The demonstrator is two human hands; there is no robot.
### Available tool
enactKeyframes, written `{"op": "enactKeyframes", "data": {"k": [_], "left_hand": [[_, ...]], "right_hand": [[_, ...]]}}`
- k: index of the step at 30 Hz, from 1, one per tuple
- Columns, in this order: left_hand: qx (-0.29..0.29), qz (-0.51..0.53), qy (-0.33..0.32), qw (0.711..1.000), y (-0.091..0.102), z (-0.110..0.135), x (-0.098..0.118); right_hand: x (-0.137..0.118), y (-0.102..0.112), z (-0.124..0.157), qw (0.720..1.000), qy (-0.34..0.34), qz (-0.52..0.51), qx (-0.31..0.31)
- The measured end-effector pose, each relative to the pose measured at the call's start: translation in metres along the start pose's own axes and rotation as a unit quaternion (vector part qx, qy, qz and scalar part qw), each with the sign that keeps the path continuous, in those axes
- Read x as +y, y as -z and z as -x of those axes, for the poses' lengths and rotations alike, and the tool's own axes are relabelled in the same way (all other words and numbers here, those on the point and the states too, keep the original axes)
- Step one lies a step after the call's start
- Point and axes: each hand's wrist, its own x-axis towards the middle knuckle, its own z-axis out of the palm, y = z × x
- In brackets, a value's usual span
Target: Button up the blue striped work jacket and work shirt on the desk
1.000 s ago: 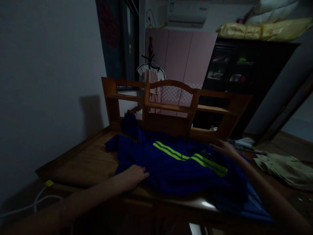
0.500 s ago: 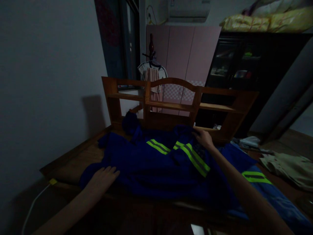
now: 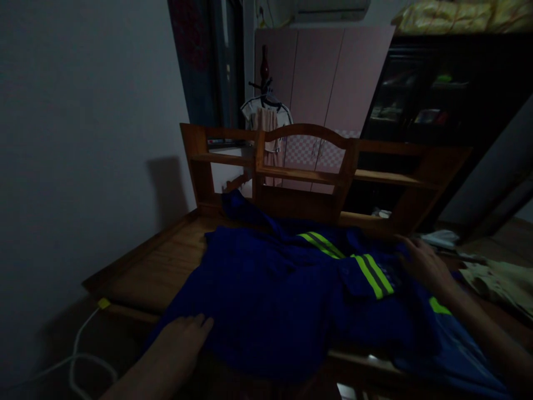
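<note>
A dark blue work jacket (image 3: 266, 294) with yellow-green and grey reflective stripes (image 3: 375, 276) lies spread over the wooden bed boards. Near its lower left edge, my left hand (image 3: 181, 341) is closed on the cloth, its fingers bent over the fabric and their tips partly hidden. Farther right, my right hand (image 3: 425, 264) pinches the jacket's upper right part. One sleeve stretches up toward the headboard at the back left. Beneath my right forearm lies another blue garment (image 3: 462, 344) with a bright stripe.
Behind the jacket stands a wooden headboard (image 3: 308, 175) with open shelves. Bare bed boards (image 3: 166, 266) show at left beside the wall. A white cable (image 3: 75, 347) hangs at lower left. Pale cloth (image 3: 499, 283) lies at right. Clothes (image 3: 268, 119) hang on a stand behind.
My right hand has moved right with the jacket's upper part, and the stripes have shifted right. My left hand and the lower edge have come closer to me. More board shows at left.
</note>
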Motion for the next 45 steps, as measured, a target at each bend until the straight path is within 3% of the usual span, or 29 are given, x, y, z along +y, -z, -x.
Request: {"op": "enactKeyframes", "data": {"k": [3, 5, 9, 11, 12, 15, 20, 23, 25, 27, 30, 32, 35, 39, 42, 45], "left_hand": [[0.017, 0.042, -0.002, 0.999, -0.007, 0.024, 0.012], [0.037, 0.070, -0.002, 0.997, -0.007, 0.026, 0.021], [0.143, 0.134, -0.033, 0.980, 0.012, -0.011, 0.047], [0.209, 0.144, -0.039, 0.967, 0.020, -0.040, 0.059], [0.244, 0.145, -0.009, 0.959, 0.020, -0.054, 0.063], [0.281, 0.142, 0.023, 0.949, 0.002, -0.079, 0.062], [0.254, 0.181, 0.006, 0.950, -0.047, -0.066, 0.027], [0.289, 0.244, 0.074, 0.923, -0.051, -0.056, -0.006], [0.338, 0.253, 0.143, 0.895, -0.044, -0.059, -0.026], [0.383, 0.235, 0.197, 0.871, -0.037, -0.068, -0.039], [0.407, 0.227, 0.242, 0.851, -0.032, -0.082, -0.046], [0.408, 0.234, 0.248, 0.847, -0.035, -0.089, -0.049], [0.404, 0.262, 0.214, 0.850, -0.044, -0.097, -0.061], [0.379, 0.340, 0.201, 0.837, -0.063, -0.109, -0.086], [0.401, 0.362, 0.223, 0.811, -0.072, -0.114, -0.094], [0.409, 0.358, 0.250, 0.801, -0.074, -0.113, -0.090]], "right_hand": [[-0.065, 0.005, 0.023, 0.997, 0.067, 0.015, -0.038], [-0.106, 0.009, 0.030, 0.987, 0.129, 0.004, -0.097], [-0.149, 0.005, 0.030, 0.975, 0.165, 0.032, -0.147], [-0.152, 0.001, 0.028, 0.969, 0.168, 0.033, -0.179], [-0.150, 0.000, 0.028, 0.964, 0.168, 0.022, -0.206], [-0.134, 0.007, 0.035, 0.951, 0.149, -0.021, -0.268], [-0.090, 0.021, 0.071, 0.960, 0.136, -0.007, -0.246], [-0.092, 0.023, 0.082, 0.955, 0.140, 0.025, -0.261], [-0.119, 0.029, 0.074, 0.959, 0.136, 0.047, -0.244], [-0.165, 0.040, 0.053, 0.967, 0.147, 0.023, -0.208], [-0.251, 0.057, 0.005, 0.949, 0.217, -0.133, -0.186], [-0.308, 0.055, -0.029, 0.922, 0.263, -0.227, -0.172], [-0.382, 0.011, -0.071, 0.874, 0.314, -0.348, -0.130], [-0.452, -0.098, -0.093, 0.848, 0.285, -0.408, -0.185], [-0.476, -0.163, -0.086, 0.850, 0.255, -0.413, -0.206], [-0.479, -0.192, -0.073, 0.857, 0.218, -0.426, -0.193]]}}
